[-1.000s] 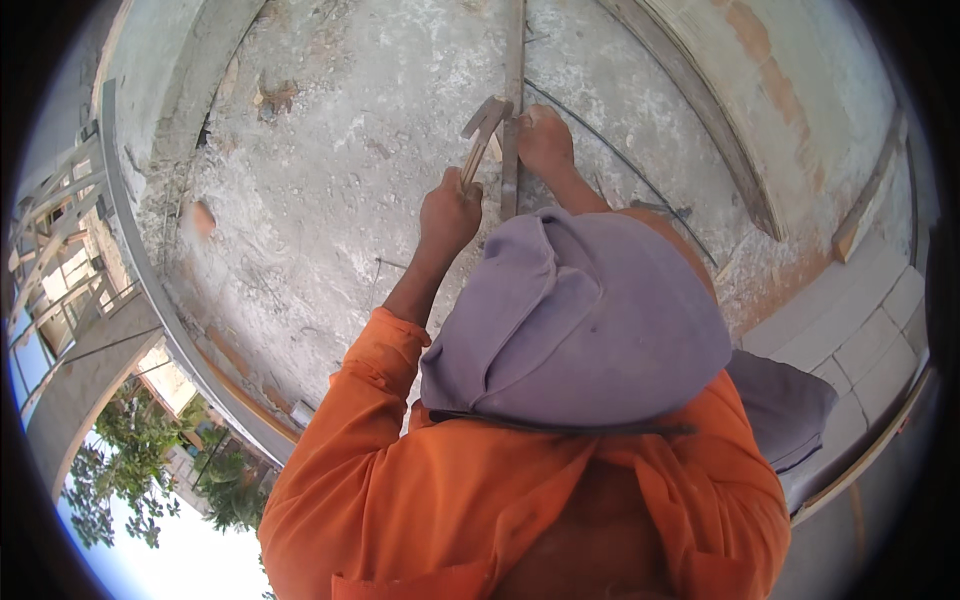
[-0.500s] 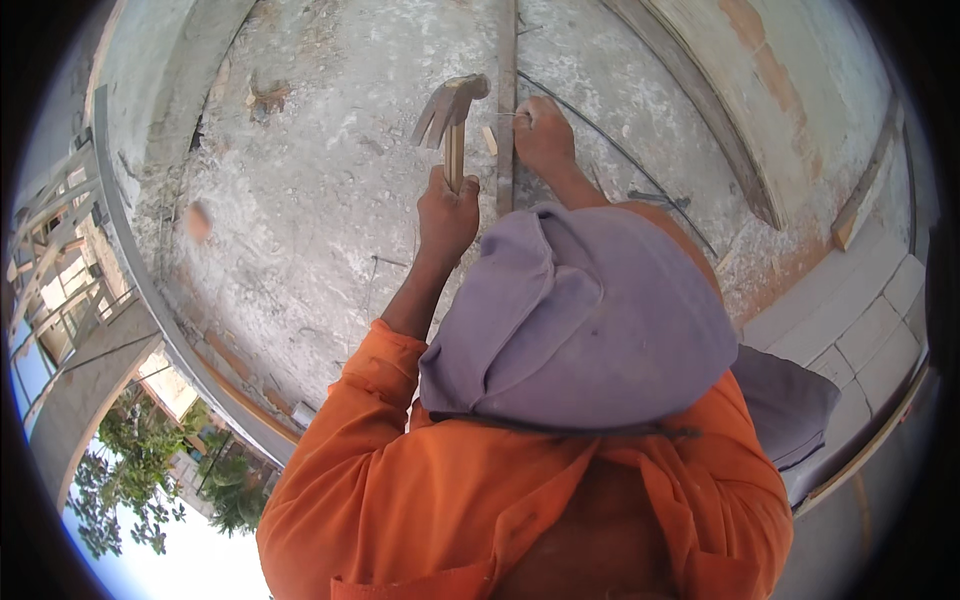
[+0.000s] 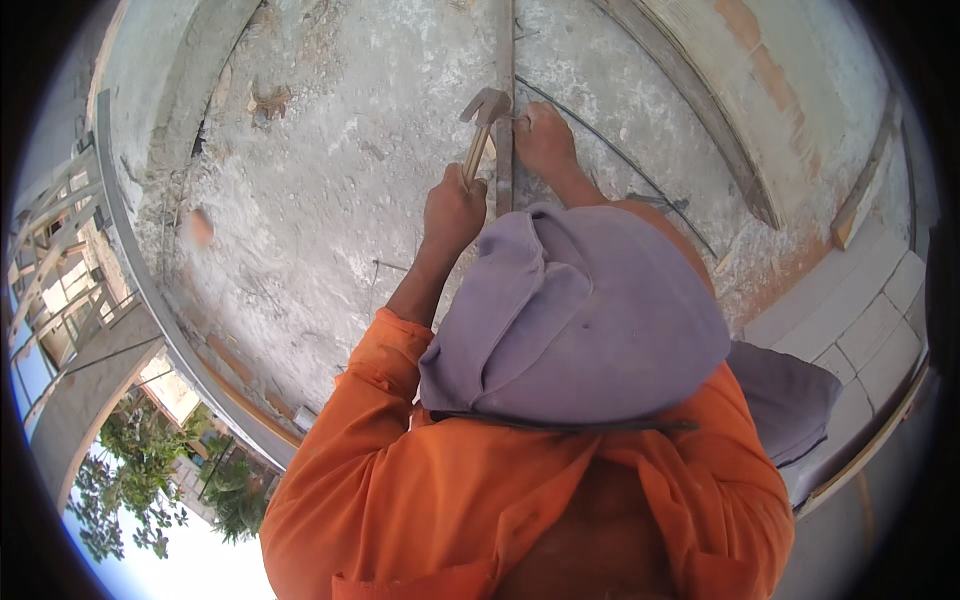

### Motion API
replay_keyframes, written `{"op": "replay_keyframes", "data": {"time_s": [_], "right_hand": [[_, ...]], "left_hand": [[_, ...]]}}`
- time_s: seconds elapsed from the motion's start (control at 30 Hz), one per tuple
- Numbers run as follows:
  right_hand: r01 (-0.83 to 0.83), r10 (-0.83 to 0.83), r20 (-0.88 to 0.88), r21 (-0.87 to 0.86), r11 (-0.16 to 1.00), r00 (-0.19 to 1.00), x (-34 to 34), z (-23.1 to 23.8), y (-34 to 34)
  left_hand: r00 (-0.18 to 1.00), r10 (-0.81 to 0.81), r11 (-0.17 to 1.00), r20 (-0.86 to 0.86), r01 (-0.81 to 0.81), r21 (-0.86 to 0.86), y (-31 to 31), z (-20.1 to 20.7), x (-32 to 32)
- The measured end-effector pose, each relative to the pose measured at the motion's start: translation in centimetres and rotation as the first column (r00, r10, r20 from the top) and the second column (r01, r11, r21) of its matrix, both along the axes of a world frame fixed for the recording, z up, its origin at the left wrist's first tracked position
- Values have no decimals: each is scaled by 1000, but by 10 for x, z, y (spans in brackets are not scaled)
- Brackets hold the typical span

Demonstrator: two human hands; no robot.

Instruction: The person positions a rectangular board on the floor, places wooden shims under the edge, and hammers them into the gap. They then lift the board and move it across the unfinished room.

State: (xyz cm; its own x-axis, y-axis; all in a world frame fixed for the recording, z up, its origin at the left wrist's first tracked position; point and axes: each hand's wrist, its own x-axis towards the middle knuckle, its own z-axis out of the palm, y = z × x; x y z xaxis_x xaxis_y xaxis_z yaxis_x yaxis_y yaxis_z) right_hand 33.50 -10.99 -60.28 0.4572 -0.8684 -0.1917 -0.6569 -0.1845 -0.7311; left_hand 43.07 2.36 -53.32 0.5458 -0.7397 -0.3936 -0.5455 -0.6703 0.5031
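Observation:
My left hand (image 3: 454,212) is closed round the handle of a claw hammer (image 3: 486,106). The hammer leans to the right, its head close to the left side of a long narrow wooden strip (image 3: 505,186); whether it touches is hard to tell. My right hand (image 3: 545,138) is closed in a pinch by the strip's right side. A thin, light sliver like a nail (image 3: 513,116) shows at its fingertips, pointing toward the hammer head. Partly behind the hammer handle lies a small pale wood piece (image 3: 490,148).
A dark rod (image 3: 620,148) slants over the rough grey concrete (image 3: 320,200) right of the strip. A curved plank (image 3: 735,130) stands farther right, beside pale blocks (image 3: 875,345). A bent wire (image 3: 378,265) lies near my left forearm. At far left runs a curved edge (image 3: 150,290).
The hammer has swung right, its head now close to the wooden strip. My left hand moved slightly right with it, while my right hand stays almost in place.

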Motion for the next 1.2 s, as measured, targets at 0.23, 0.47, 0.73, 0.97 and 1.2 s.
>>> {"op": "replay_keyframes", "data": {"time_s": [0.23, 0.47, 0.73, 0.97, 1.2], "right_hand": [[3, -4, 22, 24, 1000, 1000, -2, -1, -4], [2, -1, -19, 63, 998, 1000, -5, 1, 7], [-34, 33, 11, 76, 997, 999, 0, -2, -13], [-74, 99, -105, 215, 974, 990, 5, 12, -23], [-96, 121, -118, 197, 976, 986, 8, 10, -33]], "left_hand": [[991, 112, 988, -71, -118, -101, -3, 19, -4], [976, 148, 988, -160, -154, -27, 2, 18, 1], [985, 131, 987, -113, -140, -84, 0, 24, 3], [999, 23, 999, 31, -24, 42, -3, 15, 6], [1000, 19, 995, 6, -18, -101, -14, 33, 10]]}}
